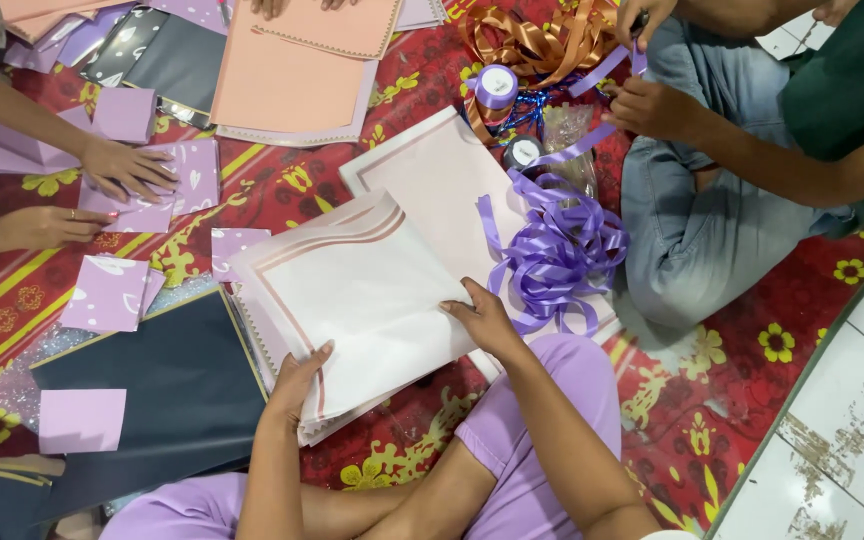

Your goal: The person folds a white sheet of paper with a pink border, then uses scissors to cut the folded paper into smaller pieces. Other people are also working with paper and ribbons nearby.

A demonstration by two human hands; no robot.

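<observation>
The person sits cross-legged in lilac trousers on a red floor mat (712, 420) patterned with yellow flowers, and both hands rest on a stack of white wrapping sheets (352, 290) with rose-coloured border lines that lies on the mat right in front of the knees. The left hand (297, 385) lies at the near edge of the stack, its grip closed on that edge with the thumb on top and the fingers curled under the sheets. The right hand (482, 320) is at the stack's right edge, its grip pinching the top sheet there, thumb above and fingers tucked beneath. A second white sheet (432, 170) of the same kind lies just beyond, partly under the stack. Touching the right side of these sheets is a loose heap of purple ribbon (557, 250), and farther off lie copper ribbon (532, 40) and a ribbon spool (497, 85). To the left of the stack sits a dark navy sheet (172, 390) with a lilac paper square (80, 420) on it, and more lilac squares (107, 292) lie scattered nearby. At the far left another person's hands (127, 168) press on lilac paper, and at the upper right a person in jeans holds ribbon in a hand (647, 105). Peach sheets (292, 80) lie at the top.
</observation>
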